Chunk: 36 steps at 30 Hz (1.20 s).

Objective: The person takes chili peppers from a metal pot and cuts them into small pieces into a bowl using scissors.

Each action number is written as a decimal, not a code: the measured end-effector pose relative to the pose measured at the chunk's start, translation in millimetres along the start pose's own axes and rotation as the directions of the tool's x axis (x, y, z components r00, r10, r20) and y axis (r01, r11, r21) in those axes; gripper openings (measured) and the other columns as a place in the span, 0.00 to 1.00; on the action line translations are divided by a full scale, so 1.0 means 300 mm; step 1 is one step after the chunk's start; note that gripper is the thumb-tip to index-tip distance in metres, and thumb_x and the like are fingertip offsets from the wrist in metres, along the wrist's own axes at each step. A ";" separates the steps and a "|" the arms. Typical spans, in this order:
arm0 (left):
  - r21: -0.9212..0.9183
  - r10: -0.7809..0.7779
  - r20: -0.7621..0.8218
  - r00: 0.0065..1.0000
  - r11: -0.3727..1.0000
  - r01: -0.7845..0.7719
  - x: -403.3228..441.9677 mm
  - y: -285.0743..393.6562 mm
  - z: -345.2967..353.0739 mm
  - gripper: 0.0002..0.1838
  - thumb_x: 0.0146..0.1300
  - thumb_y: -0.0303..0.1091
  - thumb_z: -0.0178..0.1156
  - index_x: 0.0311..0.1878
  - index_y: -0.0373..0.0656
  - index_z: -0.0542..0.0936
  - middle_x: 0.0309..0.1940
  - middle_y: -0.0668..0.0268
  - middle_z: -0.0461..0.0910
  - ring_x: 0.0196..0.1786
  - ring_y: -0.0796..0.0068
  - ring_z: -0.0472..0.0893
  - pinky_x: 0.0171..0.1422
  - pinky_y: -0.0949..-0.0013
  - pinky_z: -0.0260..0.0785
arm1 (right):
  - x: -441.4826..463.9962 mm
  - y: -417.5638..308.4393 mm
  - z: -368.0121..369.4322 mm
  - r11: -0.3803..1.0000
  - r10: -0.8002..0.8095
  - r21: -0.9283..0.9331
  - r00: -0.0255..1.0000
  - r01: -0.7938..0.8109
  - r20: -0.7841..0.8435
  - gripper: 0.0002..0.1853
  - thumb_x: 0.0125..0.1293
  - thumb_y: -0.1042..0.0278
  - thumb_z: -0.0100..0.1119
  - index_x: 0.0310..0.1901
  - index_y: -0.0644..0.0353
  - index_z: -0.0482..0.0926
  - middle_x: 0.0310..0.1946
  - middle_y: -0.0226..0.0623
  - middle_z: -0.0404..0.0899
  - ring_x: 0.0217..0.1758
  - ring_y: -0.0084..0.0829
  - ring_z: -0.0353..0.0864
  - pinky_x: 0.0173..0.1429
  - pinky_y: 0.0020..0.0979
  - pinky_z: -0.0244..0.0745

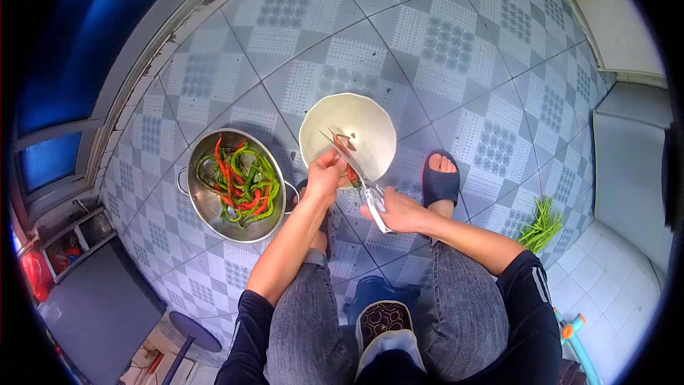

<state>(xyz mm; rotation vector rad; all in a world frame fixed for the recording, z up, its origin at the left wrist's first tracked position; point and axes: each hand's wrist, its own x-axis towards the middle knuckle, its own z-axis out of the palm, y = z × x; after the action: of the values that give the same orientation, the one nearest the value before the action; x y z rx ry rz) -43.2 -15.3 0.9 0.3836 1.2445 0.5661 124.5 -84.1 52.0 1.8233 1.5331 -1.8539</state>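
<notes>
My left hand (326,175) pinches a red chili pepper (353,176) over the near part of a cream-white bowl (382,132). In my right hand (396,211) is a pair of scissors (375,207) with white handles, its blades apart by the pepper and reaching over the bowl. A few red pieces (344,141) show in or just above the bowl; which of them are still joined to the pepper I cannot tell. Left of the bowl stands a two-handled steel pot (206,222) of red and green chili peppers (246,184).
Patterned grey tiles (456,43) cover the floor. A bunch of green stalks (541,227) lies at the right, near a white cabinet (630,171). My sandalled foot (442,180) is right of the bowl. A dark flat-topped piece (103,310) stands lower left.
</notes>
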 end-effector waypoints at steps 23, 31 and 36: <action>0.104 -0.095 0.042 0.995 0.990 0.091 -0.029 0.038 0.031 0.23 0.56 0.16 0.48 0.57 0.40 0.68 0.34 0.61 0.75 0.34 0.72 0.77 0.39 0.68 0.76 | -0.009 0.019 0.007 0.991 -0.059 0.109 0.991 0.072 -0.118 0.36 0.56 0.34 0.49 0.26 0.72 0.72 0.19 0.52 0.74 0.28 0.49 0.78 0.33 0.43 0.70; 0.033 -0.106 0.048 0.993 0.994 0.104 -0.020 0.034 0.024 0.23 0.54 0.15 0.48 0.55 0.40 0.69 0.32 0.62 0.75 0.30 0.74 0.76 0.34 0.73 0.74 | -0.001 0.034 0.009 0.984 -0.050 0.166 0.997 0.059 -0.053 0.36 0.56 0.34 0.49 0.29 0.72 0.72 0.20 0.48 0.76 0.30 0.41 0.80 0.32 0.38 0.73; 0.050 -0.119 0.085 0.989 0.992 0.115 -0.030 0.083 -0.028 0.27 0.50 0.15 0.47 0.57 0.39 0.68 0.32 0.63 0.75 0.28 0.75 0.75 0.27 0.77 0.67 | -0.006 0.080 -0.038 0.944 -0.122 0.313 0.992 0.108 0.027 0.36 0.57 0.36 0.50 0.38 0.74 0.70 0.29 0.46 0.76 0.36 0.32 0.78 0.36 0.29 0.71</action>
<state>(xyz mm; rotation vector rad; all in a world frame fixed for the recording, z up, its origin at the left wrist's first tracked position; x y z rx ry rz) -57.9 -0.9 19.7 0.3670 1.1879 0.4176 149.2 -88.7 43.0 1.8289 1.4259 -2.2891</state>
